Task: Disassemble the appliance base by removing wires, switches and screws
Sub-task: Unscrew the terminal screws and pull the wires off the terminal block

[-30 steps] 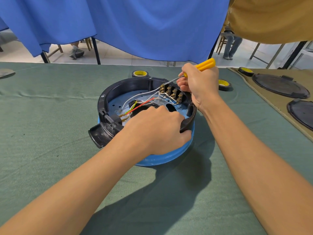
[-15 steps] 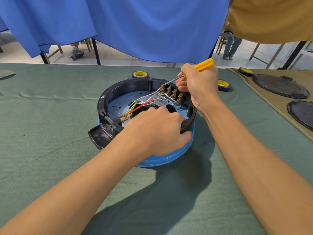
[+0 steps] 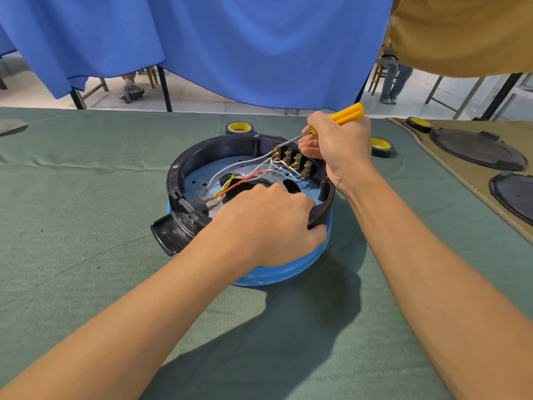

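Appliance base [image 3: 184, 168], a black ring over a blue shell, sits mid-table on a green cloth [image 3: 86, 255]. At its near rim the left hand [image 3: 265, 223] curls its fingers over the black edge, gripping it. Farther in, the right hand [image 3: 343, 151] clasps a yellow-handled screwdriver [image 3: 346, 112], tip at the brass switch terminals [image 3: 294, 161] where white wires [image 3: 230, 168] end. Beyond lie tape rolls [image 3: 239, 127]; rightward, black lids [image 3: 476, 148] on a tan cloth [image 3: 461, 180]. A blue curtain [image 3: 230, 47] hangs behind, tiled floor [image 3: 202, 99] beneath.

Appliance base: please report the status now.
Left hand grips round black-and-blue appliance base. Right hand holds yellow-handled screwdriver, tip at brass terminal block. White wires attached there.
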Demonstrator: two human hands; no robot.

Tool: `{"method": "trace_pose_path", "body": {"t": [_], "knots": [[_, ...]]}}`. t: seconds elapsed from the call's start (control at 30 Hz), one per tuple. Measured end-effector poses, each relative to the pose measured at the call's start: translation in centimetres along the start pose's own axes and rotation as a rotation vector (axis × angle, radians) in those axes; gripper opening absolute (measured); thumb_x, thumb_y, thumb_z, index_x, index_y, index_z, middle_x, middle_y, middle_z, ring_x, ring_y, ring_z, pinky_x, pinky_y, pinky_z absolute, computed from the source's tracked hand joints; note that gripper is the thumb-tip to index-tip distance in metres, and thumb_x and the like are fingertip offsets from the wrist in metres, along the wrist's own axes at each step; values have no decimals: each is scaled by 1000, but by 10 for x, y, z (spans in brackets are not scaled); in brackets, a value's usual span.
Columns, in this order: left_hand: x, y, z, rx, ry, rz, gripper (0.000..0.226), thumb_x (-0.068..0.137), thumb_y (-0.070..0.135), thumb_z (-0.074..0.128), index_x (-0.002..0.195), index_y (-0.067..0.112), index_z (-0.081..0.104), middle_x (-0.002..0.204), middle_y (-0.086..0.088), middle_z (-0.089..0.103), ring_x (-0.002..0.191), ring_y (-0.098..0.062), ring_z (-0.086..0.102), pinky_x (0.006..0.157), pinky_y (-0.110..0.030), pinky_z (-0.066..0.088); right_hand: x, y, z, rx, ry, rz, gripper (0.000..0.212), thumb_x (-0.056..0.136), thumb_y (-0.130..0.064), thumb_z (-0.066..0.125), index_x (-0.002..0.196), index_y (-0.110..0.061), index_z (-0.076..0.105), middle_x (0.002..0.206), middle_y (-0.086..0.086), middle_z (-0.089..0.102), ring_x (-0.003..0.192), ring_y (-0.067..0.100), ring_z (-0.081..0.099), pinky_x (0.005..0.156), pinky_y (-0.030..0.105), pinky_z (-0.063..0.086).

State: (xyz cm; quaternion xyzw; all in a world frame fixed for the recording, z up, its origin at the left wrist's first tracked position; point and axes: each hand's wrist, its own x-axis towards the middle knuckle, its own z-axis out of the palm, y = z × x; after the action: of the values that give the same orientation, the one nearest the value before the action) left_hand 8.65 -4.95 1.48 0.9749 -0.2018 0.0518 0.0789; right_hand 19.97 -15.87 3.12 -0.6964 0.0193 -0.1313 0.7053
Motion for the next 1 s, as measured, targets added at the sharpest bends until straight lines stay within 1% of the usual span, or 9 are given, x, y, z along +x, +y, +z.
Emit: {"method": "trace_pose_path", "body": {"t": [0.23,0.5,0.63,0.67,0.73,0.8,0.87,0.93,1.0], "knots": [[-1,2,1,8,31,-1,33,89,57,37,77,27,45,70,1,43,74,-31,50,66,-37,45,1,0,0,11,-11,0,17,81,-5,60,64,-2,64,47,4,61,41,15,60,43,19,48],[-1,2,0,-7,14,6,34,90,59,37,83,28,51,81,-2,54,80,-32,55,71,-40,49,-3,-1,-1,85,-38,-9,19,82,-4,60,63,-4,63,49,4,59,43,15,56,44,19,46],[-4,-3,-9,-36,-24,-26,66,84,77,22,105,28,60,93,-2,62,91,-27,59,79,-40,49,-4,-2,-2,67,-66,-47,20,83,-6,61,63,-5,65,51,6,61,43,14,56,42,19,46],[-4,-3,-14,-55,2,-28,70,83,79,19,100,26,63,87,0,65,84,-23,60,77,-41,51,-5,-2,-3,59,-66,-57,20,83,-7,61,63,-5,65,51,6,62,42,13,57,42,19,46],[-2,-8,-24,-83,148,-46,67,86,75,21,75,21,59,64,2,59,63,-17,56,62,-37,50,-6,-2,-3,47,-61,-69,22,84,-8,62,62,-7,66,50,4,63,41,12,57,42,19,47],[3,-23,-32,-116,286,-120,56,91,65,32,64,21,53,56,3,54,54,-17,53,52,-30,42,-6,-2,-3,47,-56,-66,22,84,-7,62,62,-8,66,49,4,63,41,11,57,41,19,47],[5,-45,-36,-85,280,-205,43,96,54,41,75,22,60,67,1,61,64,-20,58,56,-31,43,-6,-2,-3,61,-60,-52,22,84,-7,62,62,-7,65,49,4,62,41,12,56,41,19,46],[4,-66,-33,-18,149,-285,36,97,48,45,96,21,68,90,-4,69,83,-26,60,71,-36,49,-7,-2,-3,69,-65,-41,22,84,-7,62,62,-7,65,49,4,62,41,12,56,41,19,46],[3,-77,-26,24,37,-311,34,97,47,45,106,23,68,103,-3,69,94,-27,59,78,-37,50,-7,-2,-3,73,-67,-37,22,84,-7,62,62,-7,65,50,4,62,42,12,56,41,19,46]]}}
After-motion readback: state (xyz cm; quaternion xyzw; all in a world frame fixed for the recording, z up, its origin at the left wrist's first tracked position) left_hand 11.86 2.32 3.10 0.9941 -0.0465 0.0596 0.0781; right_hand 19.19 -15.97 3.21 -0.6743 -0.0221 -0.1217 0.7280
